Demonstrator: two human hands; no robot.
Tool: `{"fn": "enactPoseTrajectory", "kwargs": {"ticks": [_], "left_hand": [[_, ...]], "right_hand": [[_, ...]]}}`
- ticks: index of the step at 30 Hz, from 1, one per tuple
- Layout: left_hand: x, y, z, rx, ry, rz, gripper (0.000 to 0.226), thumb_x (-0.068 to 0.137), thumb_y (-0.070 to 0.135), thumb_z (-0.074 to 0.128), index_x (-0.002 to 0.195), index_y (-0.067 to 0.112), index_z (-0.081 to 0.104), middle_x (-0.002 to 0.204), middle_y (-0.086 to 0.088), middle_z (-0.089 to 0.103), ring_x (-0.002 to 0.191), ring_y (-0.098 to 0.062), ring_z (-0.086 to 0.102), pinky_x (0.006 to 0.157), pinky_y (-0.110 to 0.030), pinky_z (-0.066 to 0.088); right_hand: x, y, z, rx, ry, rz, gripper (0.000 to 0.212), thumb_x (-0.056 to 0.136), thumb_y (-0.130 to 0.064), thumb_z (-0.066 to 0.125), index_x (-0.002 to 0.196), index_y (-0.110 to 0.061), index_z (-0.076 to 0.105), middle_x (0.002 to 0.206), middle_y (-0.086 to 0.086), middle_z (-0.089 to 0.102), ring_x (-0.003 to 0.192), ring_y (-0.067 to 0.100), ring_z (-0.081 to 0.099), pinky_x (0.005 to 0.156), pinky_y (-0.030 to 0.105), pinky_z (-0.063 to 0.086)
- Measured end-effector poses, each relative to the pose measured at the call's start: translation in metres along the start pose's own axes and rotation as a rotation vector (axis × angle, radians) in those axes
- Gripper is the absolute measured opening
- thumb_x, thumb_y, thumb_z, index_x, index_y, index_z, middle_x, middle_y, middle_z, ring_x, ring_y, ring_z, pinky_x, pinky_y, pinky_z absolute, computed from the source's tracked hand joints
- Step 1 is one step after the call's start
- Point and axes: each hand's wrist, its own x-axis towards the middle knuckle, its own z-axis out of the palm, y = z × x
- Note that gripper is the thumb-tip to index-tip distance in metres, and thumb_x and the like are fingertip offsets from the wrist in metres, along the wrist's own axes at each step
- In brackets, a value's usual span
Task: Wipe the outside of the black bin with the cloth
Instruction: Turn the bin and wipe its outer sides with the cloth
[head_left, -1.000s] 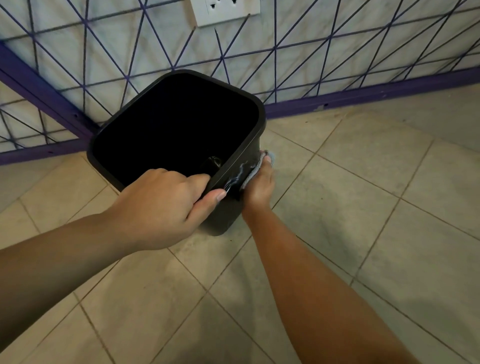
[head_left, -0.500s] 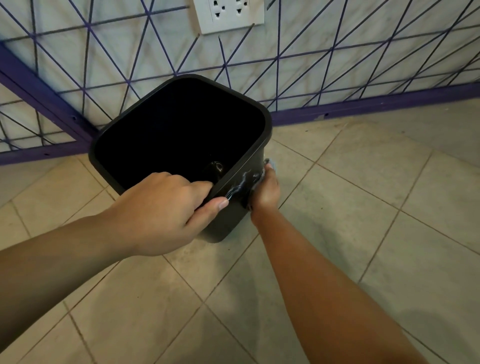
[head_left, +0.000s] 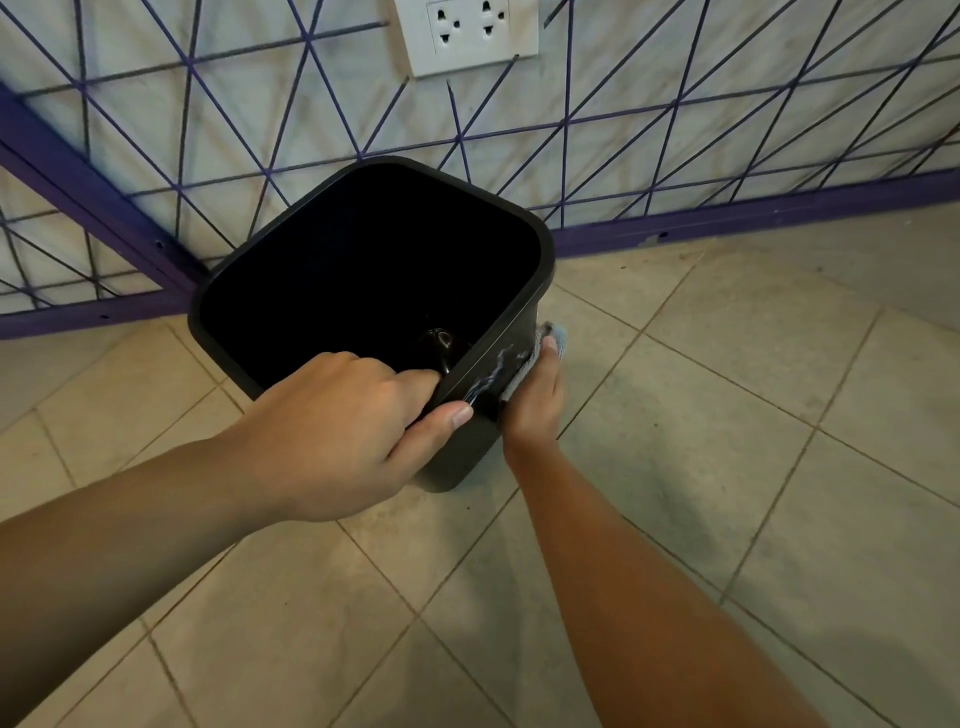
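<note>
The black bin (head_left: 374, 291) stands on the tiled floor (head_left: 727, 467) close to the wall, in the corner where the purple skirting (head_left: 753, 218) meets a purple metal grille (head_left: 156, 171), and its near corner is held between both hands. The left hand (head_left: 332, 436) grips the rim, fingers curled over the edge into the bin and the thumb lying along the outside. The right hand (head_left: 535, 400) presses the cloth (head_left: 524, 364) flat against the bin's right outer wall, just below the rim; how far its fingers curl round the fabric is hidden behind the bin wall, though the hand clearly holds the cloth in place. To wipe well here, the left hand should probably keep the rim steady so the light bin does not slide or tip, while the right hand draws the cloth in long strokes down the wall, then the bin is turned to bring the next side round. The bin looks like smooth, slightly glossy plastic, square with rounded corners and tapering toward its base; pale streaks shine on the wall beside the cloth, perhaps moisture or smears. The cloth seems soft, thin and grey-blue, bunched under the palm. The floor tiles are matt beige with dark grout lines, and a white socket plate (head_left: 467, 31) sits on the wall above
</note>
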Motion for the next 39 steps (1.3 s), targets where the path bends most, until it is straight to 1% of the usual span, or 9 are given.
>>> {"fn": "enactPoseTrajectory", "kwargs": {"ticks": [3, 7, 11, 18, 22, 27, 30, 36, 39], "left_hand": [[0.0, 0.0, 0.0, -0.01, -0.005, 0.002, 0.038, 0.098, 0.057, 0.021, 0.066, 0.038, 0.028, 0.046, 0.009, 0.038, 0.038, -0.008, 0.043, 0.039, -0.022, 0.033], [0.001, 0.0, 0.001, 0.028, 0.002, -0.014, 0.038, 0.098, 0.058, 0.016, 0.069, 0.036, 0.03, 0.047, 0.011, 0.036, 0.037, -0.007, 0.041, 0.039, -0.018, 0.029], [0.002, 0.0, -0.001, -0.003, -0.01, -0.034, 0.041, 0.096, 0.059, 0.014, 0.068, 0.036, 0.033, 0.046, 0.008, 0.041, 0.038, -0.009, 0.045, 0.039, -0.024, 0.035], [0.003, 0.001, -0.001, -0.005, -0.005, -0.037, 0.04, 0.096, 0.059, 0.017, 0.065, 0.036, 0.028, 0.047, 0.009, 0.041, 0.039, -0.009, 0.044, 0.041, -0.02, 0.031], [0.002, 0.0, -0.002, -0.021, -0.005, -0.032, 0.039, 0.098, 0.058, 0.018, 0.066, 0.038, 0.029, 0.046, 0.008, 0.042, 0.039, -0.008, 0.046, 0.04, -0.022, 0.036], [0.003, -0.001, -0.002, -0.051, -0.018, -0.034, 0.039, 0.097, 0.06, 0.017, 0.068, 0.037, 0.032, 0.051, 0.011, 0.044, 0.045, -0.007, 0.049, 0.045, -0.018, 0.035], [0.004, -0.001, -0.004, -0.04, -0.011, -0.032, 0.041, 0.098, 0.058, 0.02, 0.063, 0.037, 0.029, 0.046, 0.009, 0.04, 0.041, -0.008, 0.045, 0.044, -0.016, 0.025], [0.005, -0.001, -0.001, -0.037, -0.02, -0.045, 0.042, 0.095, 0.062, 0.015, 0.068, 0.037, 0.034, 0.05, 0.011, 0.042, 0.044, -0.007, 0.047, 0.045, -0.02, 0.034], [0.006, 0.0, -0.003, -0.057, -0.03, -0.069, 0.048, 0.095, 0.063, 0.015, 0.066, 0.032, 0.037, 0.05, 0.008, 0.045, 0.043, -0.007, 0.048, 0.044, -0.022, 0.037]], "right_hand": [[0.011, -0.006, -0.001, 0.017, -0.002, 0.007, 0.048, 0.111, -0.049, 0.038, 0.141, -0.015, 0.055, 0.136, 0.012, 0.064, 0.131, 0.028, 0.059, 0.119, 0.044, 0.044], [-0.002, -0.002, 0.009, -0.027, 0.007, -0.083, 0.095, 0.081, -0.08, 0.043, 0.153, -0.018, 0.05, 0.147, 0.011, 0.058, 0.136, 0.028, 0.057, 0.119, 0.05, 0.045], [0.008, -0.009, 0.005, -0.023, -0.018, -0.039, 0.073, 0.094, -0.068, 0.041, 0.145, -0.018, 0.056, 0.141, 0.011, 0.063, 0.133, 0.028, 0.06, 0.123, 0.053, 0.041], [0.013, 0.02, 0.003, -0.073, 0.031, -0.098, 0.098, 0.079, -0.089, 0.041, 0.151, -0.023, 0.053, 0.149, 0.012, 0.055, 0.138, 0.03, 0.056, 0.119, 0.053, 0.045], [0.005, -0.01, 0.004, -0.043, 0.027, 0.001, 0.081, 0.098, -0.07, 0.041, 0.16, -0.018, 0.043, 0.156, 0.013, 0.05, 0.142, 0.032, 0.052, 0.115, 0.045, 0.044], [0.018, 0.034, 0.002, -0.127, 0.037, -0.184, 0.109, 0.077, -0.102, 0.033, 0.148, -0.023, 0.054, 0.148, 0.013, 0.057, 0.14, 0.033, 0.054, 0.121, 0.059, 0.041], [0.044, 0.042, -0.008, -0.152, 0.049, -0.066, 0.133, 0.058, -0.112, 0.031, 0.154, -0.022, 0.051, 0.153, 0.012, 0.054, 0.145, 0.034, 0.05, 0.124, 0.058, 0.037], [0.008, 0.026, 0.004, -0.224, 0.076, -0.158, 0.098, 0.082, -0.091, 0.032, 0.146, -0.021, 0.055, 0.144, 0.014, 0.058, 0.139, 0.034, 0.054, 0.119, 0.058, 0.042], [0.033, 0.043, -0.008, -0.291, 0.087, -0.136, 0.112, 0.076, -0.092, 0.023, 0.146, -0.012, 0.057, 0.143, 0.018, 0.059, 0.137, 0.039, 0.055, 0.118, 0.061, 0.043]]}}
